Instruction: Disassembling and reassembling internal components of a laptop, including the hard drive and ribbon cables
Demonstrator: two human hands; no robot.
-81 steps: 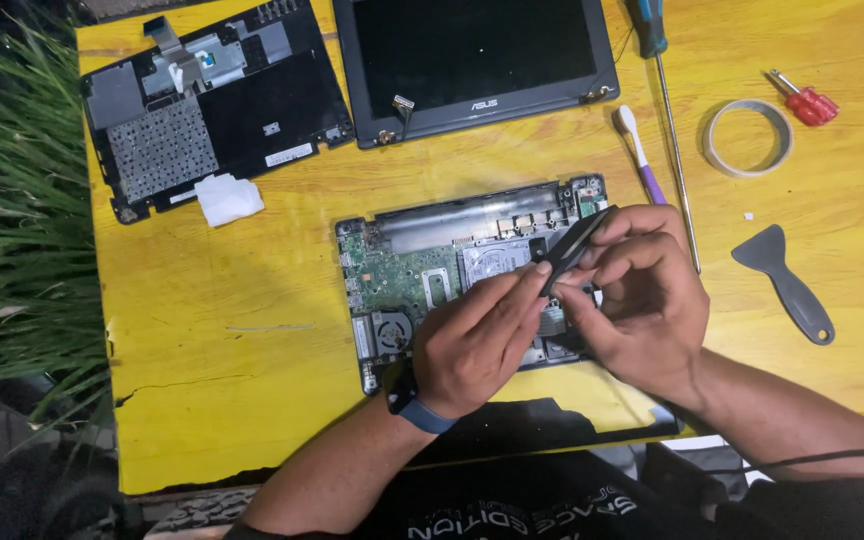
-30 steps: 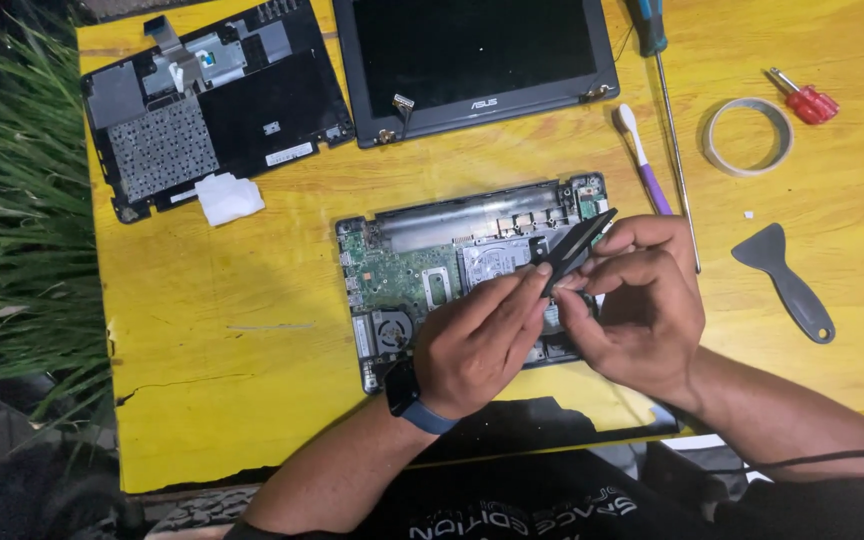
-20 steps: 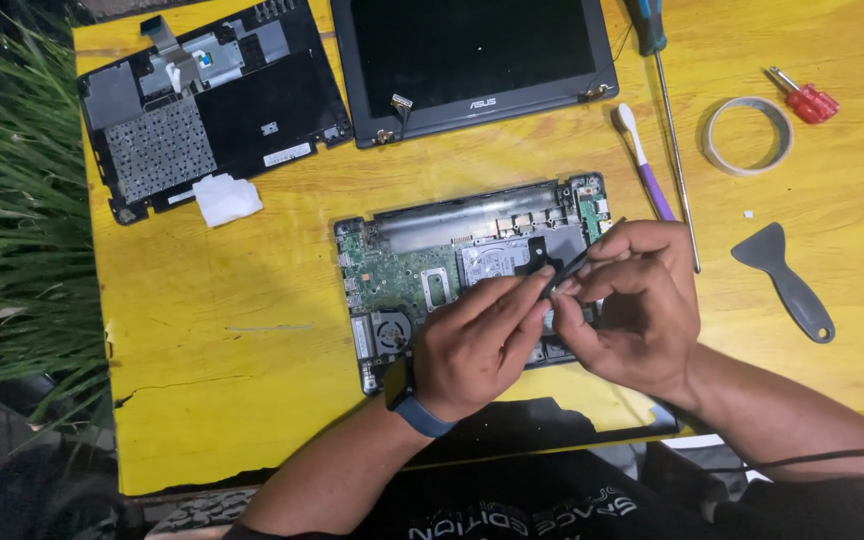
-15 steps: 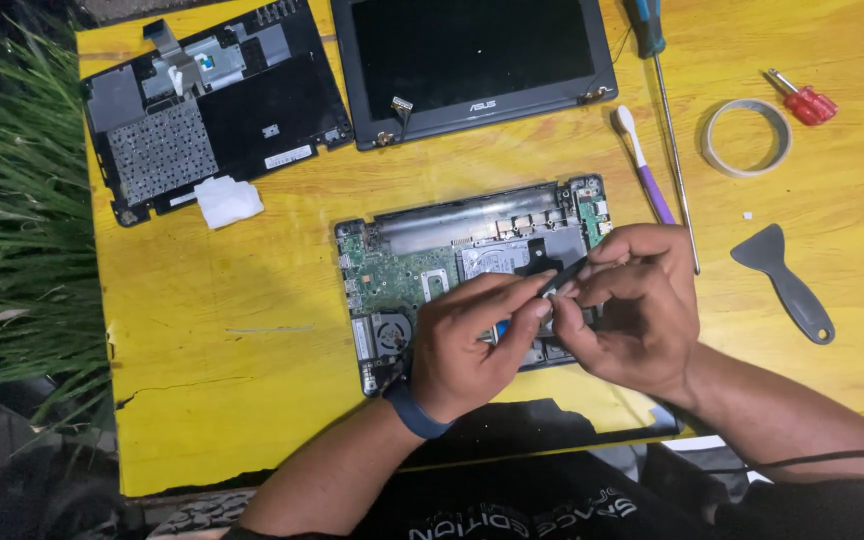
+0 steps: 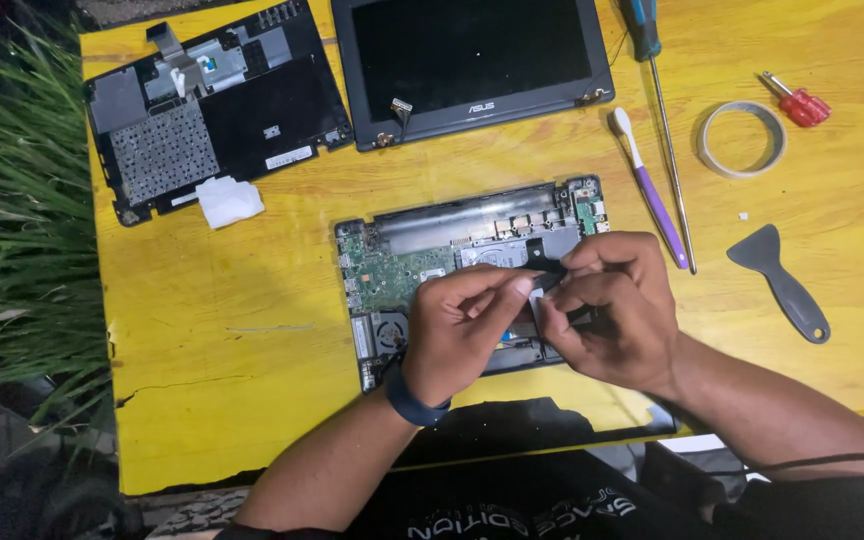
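Laptop base point(image 5: 422, 255) interior under both hands, perhaps a small black part.

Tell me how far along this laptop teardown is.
Done: the keyboard cover and screen panel lie detached on the yellow table. In hand: left hand and right hand pinch a small black part over the open base. Left: the green board remains seated.

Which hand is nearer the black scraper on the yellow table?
Right. The right hand works over the opened laptop base, just left of the black scraper with bare table between. The left hand sits farther left, beyond the right hand.
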